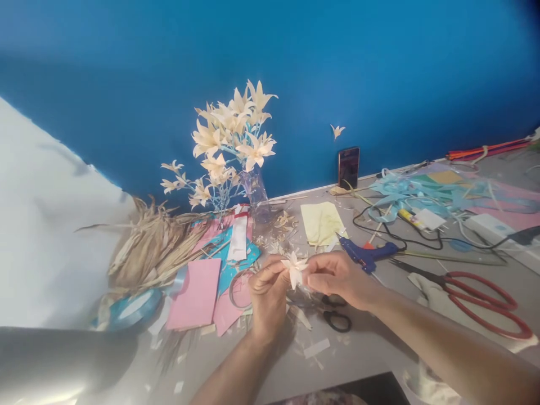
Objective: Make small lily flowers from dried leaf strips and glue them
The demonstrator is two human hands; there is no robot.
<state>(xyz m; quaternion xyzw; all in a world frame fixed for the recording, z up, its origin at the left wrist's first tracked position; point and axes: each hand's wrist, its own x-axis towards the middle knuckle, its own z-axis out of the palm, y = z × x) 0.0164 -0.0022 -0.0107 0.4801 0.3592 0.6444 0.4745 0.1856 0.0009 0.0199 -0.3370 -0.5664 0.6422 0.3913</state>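
A small cream-coloured artificial flower (pixel 294 271) with pointed petals is held between my two hands, above the middle of the table. My left hand (pixel 270 298) pinches it from the left, low by its base. From the right, the fingertips of my right hand (pixel 337 278) are closed on a petal at its edge. Black-handled scissors (pixel 338 322) lie on the table just under my right hand. Beyond that hand rests a blue glue gun (pixel 367 253). A roll of tape (pixel 240 289) lies beside my left hand, partly covered.
Finished flowers (pixel 234 124) stand in a clear vase (pixel 255 197) by the blue wall. Dry husks (pixel 147 247), pink sheets (pixel 196 292) and a blue ribbon roll (pixel 135 309) lie left. Red-handled scissors (pixel 485 298), cables, blue ribbon (pixel 400 191) and a power strip (pixel 502 236) are right. A phone (pixel 348 167) leans on the wall.
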